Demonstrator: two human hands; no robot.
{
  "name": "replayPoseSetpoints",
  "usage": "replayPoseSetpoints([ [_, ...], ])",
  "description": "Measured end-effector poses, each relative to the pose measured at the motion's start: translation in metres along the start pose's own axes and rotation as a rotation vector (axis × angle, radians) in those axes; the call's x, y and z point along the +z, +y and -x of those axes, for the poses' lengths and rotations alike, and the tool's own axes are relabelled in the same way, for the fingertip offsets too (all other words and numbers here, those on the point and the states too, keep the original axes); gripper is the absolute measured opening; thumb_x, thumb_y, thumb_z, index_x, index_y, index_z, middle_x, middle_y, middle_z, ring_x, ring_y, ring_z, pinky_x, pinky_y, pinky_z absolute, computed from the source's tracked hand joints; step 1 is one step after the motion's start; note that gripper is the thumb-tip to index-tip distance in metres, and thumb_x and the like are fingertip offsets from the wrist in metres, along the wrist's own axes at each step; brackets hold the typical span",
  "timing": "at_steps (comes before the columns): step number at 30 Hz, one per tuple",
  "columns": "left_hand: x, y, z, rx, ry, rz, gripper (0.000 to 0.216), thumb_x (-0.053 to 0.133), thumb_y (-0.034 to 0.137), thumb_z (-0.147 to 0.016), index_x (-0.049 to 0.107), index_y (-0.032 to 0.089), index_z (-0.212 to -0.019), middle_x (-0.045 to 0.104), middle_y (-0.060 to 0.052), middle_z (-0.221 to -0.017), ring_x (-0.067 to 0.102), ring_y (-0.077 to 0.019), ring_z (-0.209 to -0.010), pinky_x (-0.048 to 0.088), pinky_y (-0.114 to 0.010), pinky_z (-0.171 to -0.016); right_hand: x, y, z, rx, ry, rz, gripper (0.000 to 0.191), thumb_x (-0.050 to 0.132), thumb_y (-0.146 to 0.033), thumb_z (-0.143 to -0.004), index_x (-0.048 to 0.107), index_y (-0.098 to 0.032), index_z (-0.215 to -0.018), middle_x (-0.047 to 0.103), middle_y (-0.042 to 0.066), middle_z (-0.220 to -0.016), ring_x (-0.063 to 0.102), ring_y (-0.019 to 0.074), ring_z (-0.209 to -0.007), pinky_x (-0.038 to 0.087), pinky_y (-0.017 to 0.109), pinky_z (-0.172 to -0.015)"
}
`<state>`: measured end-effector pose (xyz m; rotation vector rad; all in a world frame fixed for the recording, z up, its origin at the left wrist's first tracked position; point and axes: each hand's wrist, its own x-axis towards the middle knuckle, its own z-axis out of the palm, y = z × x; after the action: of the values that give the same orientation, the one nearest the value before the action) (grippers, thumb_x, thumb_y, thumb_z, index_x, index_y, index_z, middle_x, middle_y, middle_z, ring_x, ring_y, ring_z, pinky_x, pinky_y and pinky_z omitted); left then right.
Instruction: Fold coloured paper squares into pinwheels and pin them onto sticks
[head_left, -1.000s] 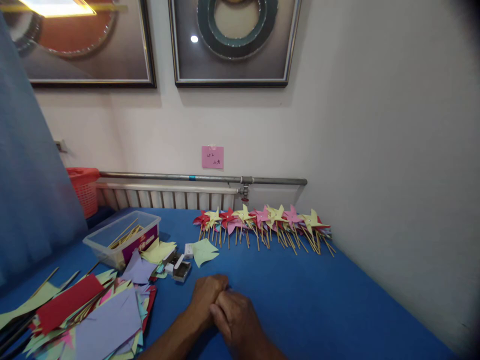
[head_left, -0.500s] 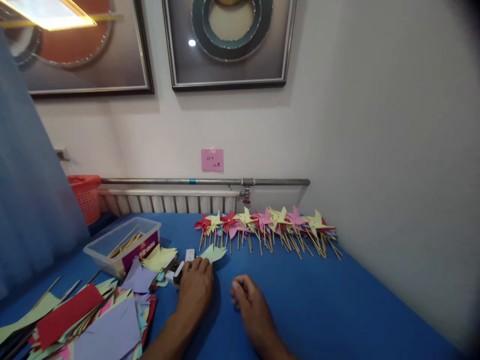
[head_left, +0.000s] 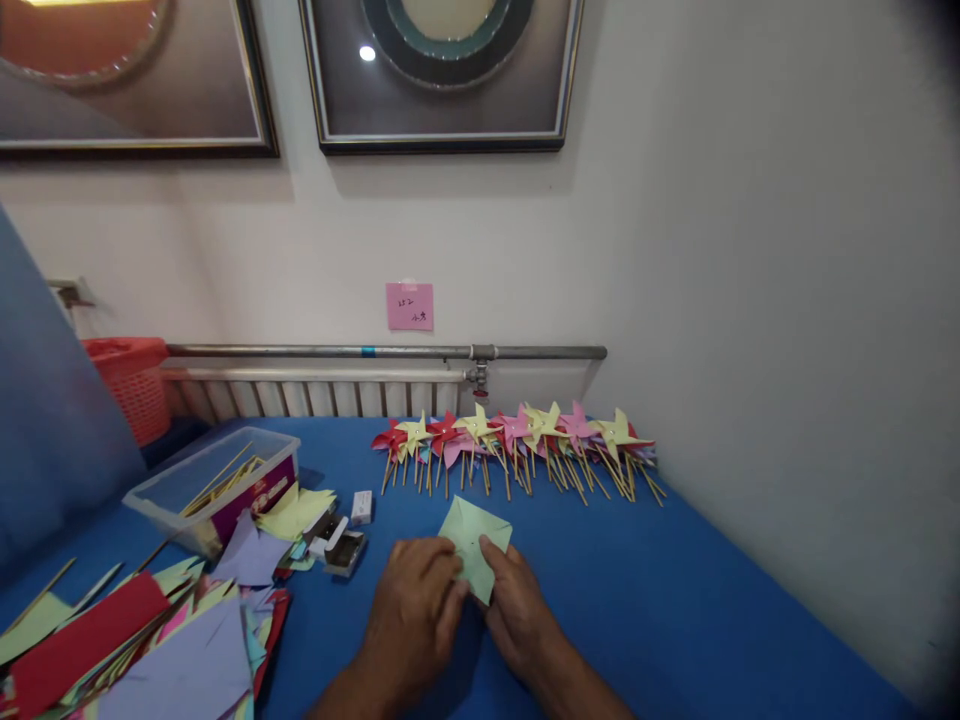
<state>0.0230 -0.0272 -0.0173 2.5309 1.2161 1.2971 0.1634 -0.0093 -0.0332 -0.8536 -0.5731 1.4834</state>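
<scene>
A pale green paper piece (head_left: pixel 474 535) is held up in front of me above the blue table. It is roughly square, with slits cut in from its corners and a small dark mark at its middle. My right hand (head_left: pixel 521 610) pinches its right side, the thumb lying on top. At its lower left edge, the curled fingers of my left hand (head_left: pixel 416 610) grip the paper; their tips are partly hidden. Left of my hands lie an open small box (head_left: pixel 345 553) with dark contents and a closed small white box (head_left: pixel 361 507).
Finished paper pinwheels (head_left: pixel 517 430) on sticks lie in a row at the back. A clear plastic bin (head_left: pixel 172 500) holding sticks stands at left, near a stack of coloured paper (head_left: pixel 187 660). A red basket (head_left: pixel 135 385) is behind, by a pipe (head_left: pixel 315 351).
The green paper has come off the table into both hands. My left hand has moved away from the small boxes towards me, and my right hand has closed on the paper. The view has shifted slightly.
</scene>
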Motion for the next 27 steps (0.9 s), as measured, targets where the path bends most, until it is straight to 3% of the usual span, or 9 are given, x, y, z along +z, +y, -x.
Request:
replayPoseSetpoints([
  [2, -0.006, -0.01, -0.006, -0.299, 0.067, 0.087, 0.025, 0.047, 0.03, -0.095, 0.069, 0.019, -0.099, 0.07, -0.011, -0.102, 0.064, -0.0237, -0.095, 0.046, -0.038, -0.086, 0.001, -0.001, 0.002, 0.03, -0.024, -0.008, 0.043, 0.083, -0.04, -0.071, 0.067, -0.019, -0.105, 0.078, 0.005, -0.086, 0.074, 0.0257, -0.081, 0.056, 0.035, -0.07],
  [4, -0.007, -0.022, -0.01, -0.586, 0.057, 0.283, 0.027, 0.053, 0.039, -0.09, 0.068, 0.017, -0.095, 0.07, -0.007, -0.089, 0.064, -0.0213, -0.081, 0.047, -0.033, -0.074, 0.004, -0.002, 0.006, 0.058, -0.077, -0.003, 0.041, 0.081, -0.039, -0.074, 0.068, -0.018, -0.107, 0.079, 0.007, -0.089, 0.074, 0.0265, -0.086, 0.057, 0.036, -0.073],
  [7, -0.003, -0.035, -0.014, -0.819, -0.027, 0.693, 0.035, 0.063, 0.05, -0.079, 0.066, 0.015, -0.085, 0.067, -0.002, -0.071, 0.058, -0.0159, -0.062, 0.043, -0.027, -0.06, 0.008, -0.002, 0.013, 0.085, -0.183, 0.026, 0.038, 0.079, -0.04, -0.078, 0.069, -0.017, -0.107, 0.079, 0.008, -0.09, 0.074, 0.0275, -0.09, 0.057, 0.038, -0.077],
  [14, -0.001, -0.031, -0.014, -0.949, -0.062, 1.014, 0.04, 0.083, 0.045, -0.057, 0.065, 0.013, -0.073, 0.065, 0.0, -0.06, 0.054, -0.012, -0.054, 0.041, -0.024, -0.055, 0.008, -0.005, 0.014, 0.072, -0.235, 0.097, 0.04, 0.083, -0.039, -0.075, 0.071, -0.015, -0.105, 0.079, 0.008, -0.088, 0.075, 0.0279, -0.089, 0.057, 0.039, -0.081],
  [27, -0.004, -0.031, -0.016, -1.06, 0.017, 1.118, 0.044, 0.089, 0.045, -0.051, 0.065, 0.014, -0.071, 0.066, -0.001, -0.059, 0.055, -0.0111, -0.051, 0.041, -0.023, -0.053, -0.005, -0.002, 0.0, 0.05, -0.153, 0.225, 0.045, 0.088, -0.041, -0.068, 0.073, -0.013, -0.101, 0.08, 0.009, -0.088, 0.074, 0.0255, -0.078, 0.057, 0.038, -0.077],
])
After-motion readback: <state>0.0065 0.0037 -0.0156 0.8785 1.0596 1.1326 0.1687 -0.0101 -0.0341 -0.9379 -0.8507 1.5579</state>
